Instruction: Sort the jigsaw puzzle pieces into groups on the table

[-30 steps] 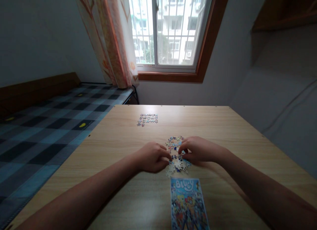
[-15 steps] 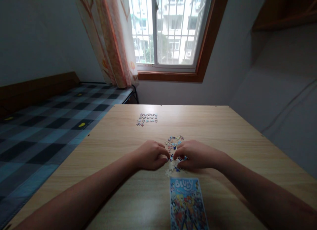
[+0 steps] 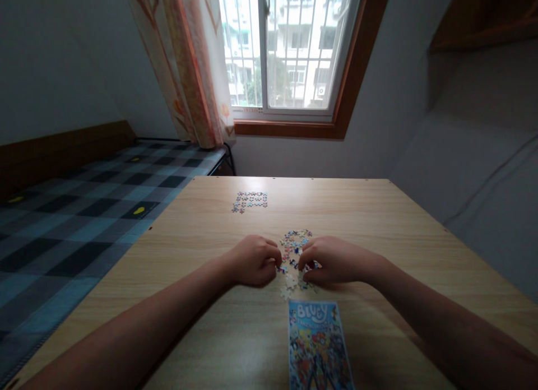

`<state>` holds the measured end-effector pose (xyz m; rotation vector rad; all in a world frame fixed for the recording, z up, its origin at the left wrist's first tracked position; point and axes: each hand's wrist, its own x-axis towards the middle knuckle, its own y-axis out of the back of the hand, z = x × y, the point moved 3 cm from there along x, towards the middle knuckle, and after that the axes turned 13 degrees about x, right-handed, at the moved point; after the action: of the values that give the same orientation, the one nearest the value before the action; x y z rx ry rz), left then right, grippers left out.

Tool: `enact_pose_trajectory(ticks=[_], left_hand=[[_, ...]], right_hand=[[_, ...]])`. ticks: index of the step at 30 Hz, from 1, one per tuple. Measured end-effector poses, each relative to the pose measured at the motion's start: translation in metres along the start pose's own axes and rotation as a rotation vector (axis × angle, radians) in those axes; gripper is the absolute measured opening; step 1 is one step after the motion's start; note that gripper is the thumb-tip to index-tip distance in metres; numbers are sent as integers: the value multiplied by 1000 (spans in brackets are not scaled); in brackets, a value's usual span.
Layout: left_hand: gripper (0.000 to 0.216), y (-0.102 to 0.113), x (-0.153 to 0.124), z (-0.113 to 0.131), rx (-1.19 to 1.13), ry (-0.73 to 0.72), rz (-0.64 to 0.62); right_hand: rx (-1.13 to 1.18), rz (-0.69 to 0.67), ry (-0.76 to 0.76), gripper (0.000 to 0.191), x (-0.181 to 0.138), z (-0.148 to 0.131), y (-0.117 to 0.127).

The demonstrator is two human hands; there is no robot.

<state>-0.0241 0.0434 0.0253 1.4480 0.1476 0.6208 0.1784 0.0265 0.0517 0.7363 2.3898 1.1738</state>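
Nearest, the Bluey-printed rectangle (image 3: 320, 348) is laid flat; whether it is a container cannot be told. Just beyond, loose puzzle pieces (image 3: 289, 287) are reached by the left hand (image 3: 254, 262) and right hand (image 3: 336, 260), both curled; any grip cannot be told. Light, stiff handling is expected, edges best pinched. Farther, a piece arrangement (image 3: 258, 204) is carried by the bench (image 3: 357, 208).
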Motion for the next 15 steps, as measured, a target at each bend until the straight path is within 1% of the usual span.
enact_pose_trajectory(ticks=[5, 8, 11, 15], left_hand=[[24, 1, -1, -5, -10, 33, 102], [23, 1, -2, -7, -2, 43, 140], [24, 1, -2, -4, 16, 30, 127], [23, 1, -1, 3, 32, -11, 85]], right_hand=[[32, 12, 17, 14, 1, 5, 0], [157, -9, 37, 13, 0, 8, 5], [269, 3, 62, 13, -3, 11, 13], [199, 128, 52, 10, -3, 15, 19]])
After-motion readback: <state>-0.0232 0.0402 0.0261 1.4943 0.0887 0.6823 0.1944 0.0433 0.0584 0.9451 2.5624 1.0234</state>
